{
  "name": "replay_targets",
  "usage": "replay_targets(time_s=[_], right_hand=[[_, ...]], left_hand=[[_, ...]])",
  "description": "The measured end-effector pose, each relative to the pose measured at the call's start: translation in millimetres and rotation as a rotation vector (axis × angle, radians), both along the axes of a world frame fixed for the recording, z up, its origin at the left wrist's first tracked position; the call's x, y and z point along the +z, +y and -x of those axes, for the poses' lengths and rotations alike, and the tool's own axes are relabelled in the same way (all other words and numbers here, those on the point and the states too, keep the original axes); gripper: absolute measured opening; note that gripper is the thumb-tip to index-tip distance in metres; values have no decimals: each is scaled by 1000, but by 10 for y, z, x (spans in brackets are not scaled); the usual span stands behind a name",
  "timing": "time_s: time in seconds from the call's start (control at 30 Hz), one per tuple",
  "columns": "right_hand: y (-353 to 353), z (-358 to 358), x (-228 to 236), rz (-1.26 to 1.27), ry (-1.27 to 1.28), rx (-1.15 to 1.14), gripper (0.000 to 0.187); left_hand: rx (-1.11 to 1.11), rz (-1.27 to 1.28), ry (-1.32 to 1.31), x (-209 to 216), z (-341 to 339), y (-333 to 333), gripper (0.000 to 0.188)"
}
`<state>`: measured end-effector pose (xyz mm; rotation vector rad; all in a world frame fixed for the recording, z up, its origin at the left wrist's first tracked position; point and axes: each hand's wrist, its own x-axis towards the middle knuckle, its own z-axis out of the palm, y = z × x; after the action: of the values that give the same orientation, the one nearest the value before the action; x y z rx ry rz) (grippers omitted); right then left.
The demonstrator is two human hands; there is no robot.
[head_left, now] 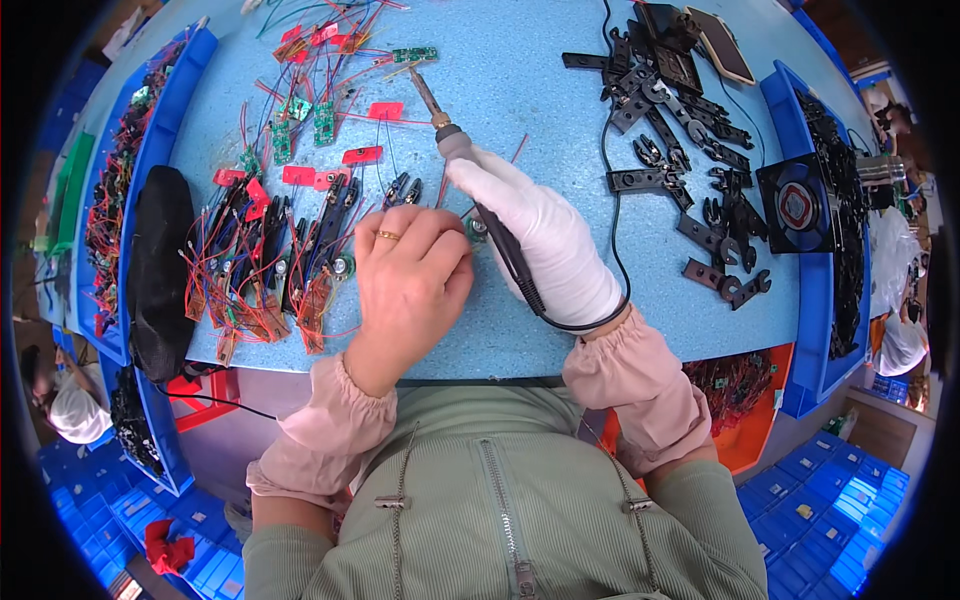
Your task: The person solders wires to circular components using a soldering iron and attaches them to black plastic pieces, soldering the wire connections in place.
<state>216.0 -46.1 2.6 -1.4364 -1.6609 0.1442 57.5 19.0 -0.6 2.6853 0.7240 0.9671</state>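
My right hand (545, 230), in a white glove, is closed round the handle of a soldering iron (436, 112). The iron's tip points away from me, close to a small green circuit board (414, 54) with wires. My bare left hand (410, 270), a ring on one finger, has its fingers curled together on the blue work surface; whatever they grip is mostly hidden. Small black pieces with shiny ends (402, 188) show just beyond those fingers. To the left lie black wired assemblies (325, 225) with red and blue wires, and red tabs (362, 155) are scattered beyond them.
Black plastic parts (680, 150) are heaped at right, beside a fan (800, 205) and a phone (722, 45). Blue bins stand at the left (170, 110) and right (818, 320). A black pouch (160, 275) lies at left. The iron's cord (612, 200) runs over the table.
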Motion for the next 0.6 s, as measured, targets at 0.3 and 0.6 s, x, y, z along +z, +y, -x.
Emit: replay_targets(time_s=[0.3,0.6], right_hand=[[-417,-38,189,38,436,-98,54],[-1245,76,73,55,1062,-257,21]], left_hand=[[-35,-14,28,-33,7,4,15],[-10,-39,40,-8,-7,-12,16]])
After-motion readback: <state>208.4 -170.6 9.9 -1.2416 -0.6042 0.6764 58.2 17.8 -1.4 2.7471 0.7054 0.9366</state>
